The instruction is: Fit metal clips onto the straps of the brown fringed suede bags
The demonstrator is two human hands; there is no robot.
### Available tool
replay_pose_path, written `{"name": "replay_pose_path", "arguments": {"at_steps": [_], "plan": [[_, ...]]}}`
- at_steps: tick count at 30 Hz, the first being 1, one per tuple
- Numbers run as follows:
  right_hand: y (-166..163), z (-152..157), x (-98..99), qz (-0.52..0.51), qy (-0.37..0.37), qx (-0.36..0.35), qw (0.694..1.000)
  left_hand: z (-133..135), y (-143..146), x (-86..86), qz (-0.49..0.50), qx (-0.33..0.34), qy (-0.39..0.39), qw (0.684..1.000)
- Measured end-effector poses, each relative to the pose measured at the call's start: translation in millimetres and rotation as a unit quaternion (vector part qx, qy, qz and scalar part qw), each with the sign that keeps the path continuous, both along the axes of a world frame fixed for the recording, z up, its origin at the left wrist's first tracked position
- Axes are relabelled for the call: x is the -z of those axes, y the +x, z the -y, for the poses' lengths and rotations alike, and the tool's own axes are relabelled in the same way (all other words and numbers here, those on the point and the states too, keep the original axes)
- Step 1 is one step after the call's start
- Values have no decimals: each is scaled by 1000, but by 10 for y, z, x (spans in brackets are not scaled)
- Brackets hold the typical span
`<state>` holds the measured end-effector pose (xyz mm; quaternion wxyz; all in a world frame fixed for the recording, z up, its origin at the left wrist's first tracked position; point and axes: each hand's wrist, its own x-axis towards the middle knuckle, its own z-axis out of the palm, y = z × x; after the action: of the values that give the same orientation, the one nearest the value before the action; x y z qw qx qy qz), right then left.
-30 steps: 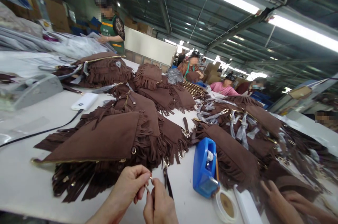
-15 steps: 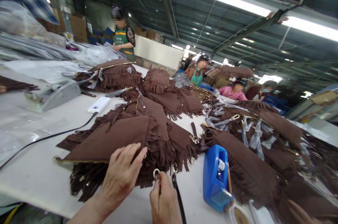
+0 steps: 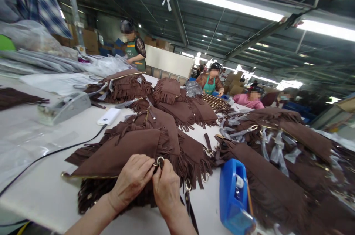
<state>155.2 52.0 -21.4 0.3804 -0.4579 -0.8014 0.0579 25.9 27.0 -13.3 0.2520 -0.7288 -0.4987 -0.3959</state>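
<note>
Both my hands meet at a small metal ring (image 3: 160,161) on the edge of a brown fringed suede bag (image 3: 119,153) lying on the white table (image 3: 36,190). My left hand (image 3: 133,181) pinches at the ring from the left, fingers curled. My right hand (image 3: 166,187) grips the ring from the right with thumb and fingers pressed together. A dark strap (image 3: 190,209) trails down from under my right hand. More brown fringed bags (image 3: 172,102) are piled behind.
A blue tape dispenser (image 3: 235,198) stands right of my hands. A white power bank (image 3: 108,116) with a black cable (image 3: 52,153) and a grey dispenser (image 3: 65,107) lie to the left. Several other people work at the far side. Further bags with wrapped hardware (image 3: 277,146) cover the right.
My hands rose from the table edge onto the bag; the left first lay flat on the suede, then closed at the ring. The right brought the ring up to it.
</note>
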Motion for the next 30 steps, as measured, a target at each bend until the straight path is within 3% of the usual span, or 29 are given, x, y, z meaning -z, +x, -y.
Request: {"name": "replay_pose_path", "arguments": {"at_steps": [5,12,19,30], "plan": [[3,-59,17,32,44,-21,998,-4,-2,-26,-10,24,-40,999],[-18,-7,59,31,47,-10,998,-26,-35,6,-19,46,-103,993],[-156,62,200,23,54,85,995,-55,-90,-42,-46,78,-170,981],[-224,94,321,12,22,105,994,-121,-156,-28,-65,93,-248,962]]}}
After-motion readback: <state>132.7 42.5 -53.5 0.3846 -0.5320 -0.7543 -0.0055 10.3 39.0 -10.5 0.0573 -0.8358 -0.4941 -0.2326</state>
